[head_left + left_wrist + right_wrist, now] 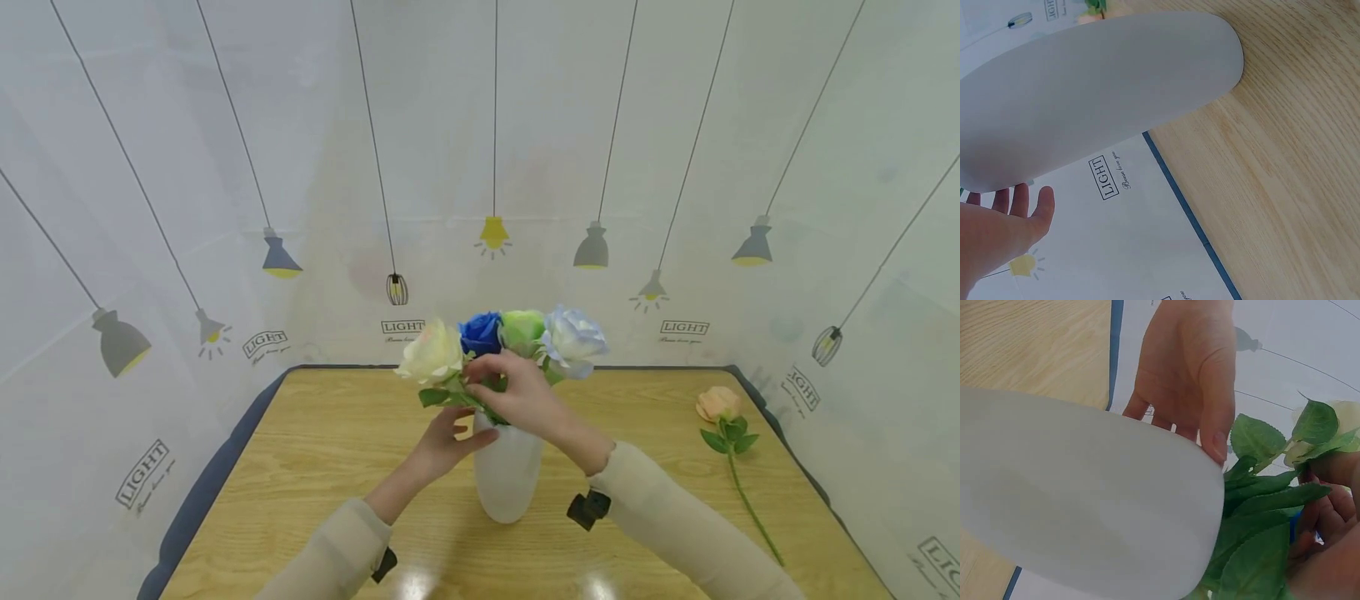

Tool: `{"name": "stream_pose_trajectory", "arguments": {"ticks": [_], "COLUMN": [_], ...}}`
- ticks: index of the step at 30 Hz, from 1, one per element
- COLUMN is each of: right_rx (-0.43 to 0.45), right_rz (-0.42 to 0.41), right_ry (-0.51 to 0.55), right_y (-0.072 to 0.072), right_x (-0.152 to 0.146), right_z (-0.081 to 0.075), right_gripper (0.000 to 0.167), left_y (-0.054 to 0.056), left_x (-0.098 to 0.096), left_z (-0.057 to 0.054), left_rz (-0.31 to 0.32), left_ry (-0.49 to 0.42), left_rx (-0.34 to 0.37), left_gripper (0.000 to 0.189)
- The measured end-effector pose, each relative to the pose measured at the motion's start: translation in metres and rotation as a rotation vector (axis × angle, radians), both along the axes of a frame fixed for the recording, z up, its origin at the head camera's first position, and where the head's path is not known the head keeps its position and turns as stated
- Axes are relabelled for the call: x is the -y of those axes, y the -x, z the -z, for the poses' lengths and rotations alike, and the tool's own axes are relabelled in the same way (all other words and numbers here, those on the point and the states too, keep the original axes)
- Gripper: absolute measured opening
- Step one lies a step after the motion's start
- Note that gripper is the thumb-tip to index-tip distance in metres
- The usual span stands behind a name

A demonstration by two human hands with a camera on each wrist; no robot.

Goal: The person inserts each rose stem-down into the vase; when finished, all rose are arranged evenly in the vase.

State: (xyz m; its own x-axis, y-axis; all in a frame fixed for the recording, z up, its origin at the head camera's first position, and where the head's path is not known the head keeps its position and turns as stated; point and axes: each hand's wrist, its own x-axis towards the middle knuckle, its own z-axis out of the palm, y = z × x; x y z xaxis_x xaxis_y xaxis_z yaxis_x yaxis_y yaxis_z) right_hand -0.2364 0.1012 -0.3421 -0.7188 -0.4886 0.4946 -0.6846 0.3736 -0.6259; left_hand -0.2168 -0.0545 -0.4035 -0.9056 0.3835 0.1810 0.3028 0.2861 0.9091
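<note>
A tall white vase [507, 475] stands upright on the table, seen close up in both wrist views. Cream [431, 354], deep blue [481, 333], green [522, 328] and pale blue [573, 337] artificial roses rise from its mouth. At the rim, my left hand [442, 446] holds the vase, thumb on the near side and fingertips hidden behind it. Above the mouth, my right hand [517, 392] pinches the cream rose by its stem, just under the bloom. Green leaves [1260, 506] crowd the opening.
A peach rose [718, 404] with a long green stem lies at the right of the wooden table [337, 450]. White sheeting printed with lamps [493, 233] surrounds the table at the back and sides.
</note>
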Motion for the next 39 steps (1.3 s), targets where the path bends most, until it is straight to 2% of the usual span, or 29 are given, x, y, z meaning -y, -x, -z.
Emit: {"name": "stream_pose_trajectory", "arguments": {"ticks": [10, 22, 26, 29, 31, 36, 38, 39], "right_rx": [0.005, -0.018, -0.045, -0.068, -0.072, -0.061, -0.058, -0.069], "right_rz": [0.033, 0.049, 0.048, 0.029, 0.019, 0.036, 0.049, 0.053], "right_ry": [-0.016, -0.022, 0.015, 0.092, 0.147, 0.176, 0.158, 0.159], "right_y": [0.000, -0.001, -0.003, -0.004, -0.011, -0.033, -0.036, -0.036], "right_x": [-0.006, -0.008, -0.012, -0.017, -0.021, -0.035, -0.043, -0.046], "right_z": [0.012, 0.015, 0.017, 0.017, 0.010, -0.013, -0.013, -0.012], "right_gripper": [0.013, 0.012, 0.012, 0.015, 0.017, 0.016, 0.014, 0.014], "left_y": [-0.001, -0.002, -0.003, -0.003, -0.004, 0.010, 0.011, 0.008], "left_x": [0.000, 0.000, 0.001, 0.001, 0.000, 0.002, 0.002, 0.001], "left_z": [0.000, 0.000, 0.001, 0.000, -0.001, 0.019, 0.021, 0.017], "left_rz": [-0.002, 0.003, 0.006, 0.000, -0.006, -0.025, -0.025, -0.023], "left_ry": [-0.022, -0.031, -0.022, -0.008, 0.005, 0.032, 0.023, 0.019], "left_rx": [-0.020, -0.018, -0.030, -0.022, -0.015, -0.012, -0.010, -0.008], "left_gripper": [0.053, 0.054, 0.054, 0.052, 0.052, 0.058, 0.058, 0.057]}}
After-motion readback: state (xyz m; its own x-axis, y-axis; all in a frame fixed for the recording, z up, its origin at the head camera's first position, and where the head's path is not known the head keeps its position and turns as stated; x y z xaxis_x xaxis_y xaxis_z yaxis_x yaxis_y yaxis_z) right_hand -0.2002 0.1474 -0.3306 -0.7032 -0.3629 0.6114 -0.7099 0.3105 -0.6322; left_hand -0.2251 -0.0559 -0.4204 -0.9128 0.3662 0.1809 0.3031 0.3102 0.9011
